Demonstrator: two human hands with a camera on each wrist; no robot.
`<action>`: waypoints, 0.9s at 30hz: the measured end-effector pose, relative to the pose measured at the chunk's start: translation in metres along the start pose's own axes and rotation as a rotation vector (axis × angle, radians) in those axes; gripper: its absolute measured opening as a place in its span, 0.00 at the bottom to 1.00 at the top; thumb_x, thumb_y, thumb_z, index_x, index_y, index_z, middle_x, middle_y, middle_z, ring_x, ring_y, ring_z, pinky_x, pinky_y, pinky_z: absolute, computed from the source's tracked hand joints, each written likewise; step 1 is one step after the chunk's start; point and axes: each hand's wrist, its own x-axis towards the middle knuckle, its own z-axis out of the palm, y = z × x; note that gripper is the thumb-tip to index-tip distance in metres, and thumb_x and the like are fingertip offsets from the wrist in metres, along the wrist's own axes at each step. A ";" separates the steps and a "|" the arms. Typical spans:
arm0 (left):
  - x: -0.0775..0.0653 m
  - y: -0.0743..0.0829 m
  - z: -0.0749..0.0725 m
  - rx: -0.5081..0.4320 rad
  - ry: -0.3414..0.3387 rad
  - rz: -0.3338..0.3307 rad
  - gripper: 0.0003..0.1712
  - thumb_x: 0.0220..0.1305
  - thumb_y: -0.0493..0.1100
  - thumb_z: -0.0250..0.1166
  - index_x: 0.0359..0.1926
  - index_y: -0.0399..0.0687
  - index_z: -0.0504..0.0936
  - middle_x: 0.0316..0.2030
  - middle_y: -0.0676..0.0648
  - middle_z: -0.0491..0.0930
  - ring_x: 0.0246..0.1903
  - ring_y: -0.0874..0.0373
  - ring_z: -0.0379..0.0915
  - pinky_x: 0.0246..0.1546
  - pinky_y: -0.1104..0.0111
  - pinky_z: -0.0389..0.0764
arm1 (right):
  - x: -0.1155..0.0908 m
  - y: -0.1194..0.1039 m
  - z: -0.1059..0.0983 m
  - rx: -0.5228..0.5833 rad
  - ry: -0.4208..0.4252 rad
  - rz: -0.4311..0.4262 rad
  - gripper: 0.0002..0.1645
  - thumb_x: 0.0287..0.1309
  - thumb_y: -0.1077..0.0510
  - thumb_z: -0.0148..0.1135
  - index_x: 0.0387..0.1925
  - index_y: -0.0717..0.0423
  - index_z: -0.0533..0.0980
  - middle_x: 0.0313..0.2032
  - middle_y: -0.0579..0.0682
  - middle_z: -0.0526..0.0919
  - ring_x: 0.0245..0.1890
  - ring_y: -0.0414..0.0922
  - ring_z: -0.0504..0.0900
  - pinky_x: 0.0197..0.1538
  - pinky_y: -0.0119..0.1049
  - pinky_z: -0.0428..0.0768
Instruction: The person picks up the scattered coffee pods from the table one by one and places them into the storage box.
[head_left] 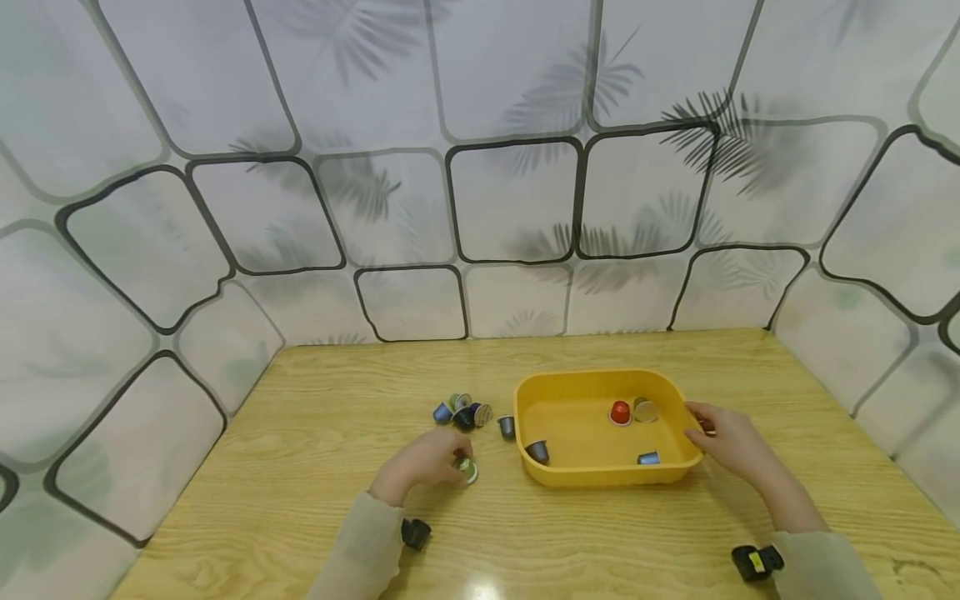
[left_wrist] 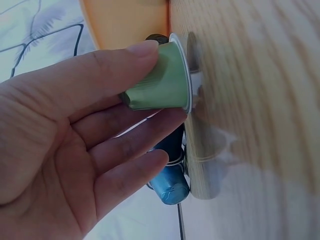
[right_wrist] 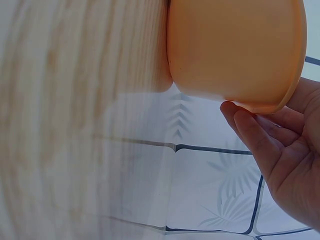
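Note:
My left hand pinches a light green coffee capsule between thumb and fingers. In the left wrist view its silver rim faces the wood, close over the surface. My right hand grips the right end of a yellow plastic bin, with the thumb at the rim and fingers against the outer wall. Inside the bin lie a red capsule, a tan-lidded capsule, a blue capsule and a dark grey capsule.
Beyond my left hand is a small pile of capsules, with a blue one, a black one and a gold-lidded one among them. Another dark grey capsule stands beside the bin's left wall. Patterned wall panels enclose the wooden table.

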 end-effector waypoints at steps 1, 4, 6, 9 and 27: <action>0.000 0.001 -0.001 -0.002 0.003 -0.001 0.08 0.46 0.37 0.67 0.30 0.46 0.79 0.28 0.55 0.74 0.30 0.62 0.69 0.34 0.69 0.72 | 0.000 0.000 0.000 -0.002 0.001 -0.002 0.25 0.52 0.67 0.56 0.51 0.78 0.65 0.42 0.71 0.74 0.38 0.60 0.76 0.32 0.43 0.78; -0.001 0.002 -0.002 -0.013 0.012 -0.004 0.08 0.46 0.36 0.67 0.30 0.46 0.78 0.27 0.56 0.74 0.30 0.61 0.69 0.34 0.69 0.72 | 0.000 0.001 0.000 -0.005 0.004 -0.007 0.25 0.52 0.67 0.56 0.51 0.78 0.65 0.42 0.71 0.74 0.37 0.60 0.76 0.32 0.43 0.78; -0.001 0.003 -0.003 -0.020 0.016 -0.012 0.08 0.46 0.36 0.67 0.30 0.47 0.78 0.28 0.56 0.74 0.30 0.61 0.69 0.34 0.69 0.72 | 0.001 0.002 0.000 -0.007 0.008 -0.013 0.25 0.52 0.67 0.57 0.50 0.78 0.65 0.42 0.71 0.74 0.37 0.60 0.76 0.32 0.43 0.78; -0.001 0.003 -0.004 -0.024 0.017 -0.023 0.08 0.47 0.36 0.66 0.31 0.47 0.78 0.29 0.55 0.75 0.31 0.62 0.70 0.35 0.69 0.72 | 0.001 0.003 0.000 -0.010 0.012 -0.019 0.25 0.52 0.68 0.57 0.50 0.79 0.65 0.42 0.71 0.74 0.37 0.60 0.76 0.32 0.43 0.78; -0.003 0.002 -0.009 -0.054 0.068 -0.049 0.12 0.47 0.36 0.65 0.36 0.44 0.78 0.34 0.52 0.77 0.36 0.59 0.73 0.38 0.67 0.74 | 0.000 0.002 0.001 0.003 0.011 -0.006 0.25 0.53 0.67 0.56 0.51 0.78 0.64 0.43 0.72 0.73 0.38 0.61 0.76 0.32 0.43 0.78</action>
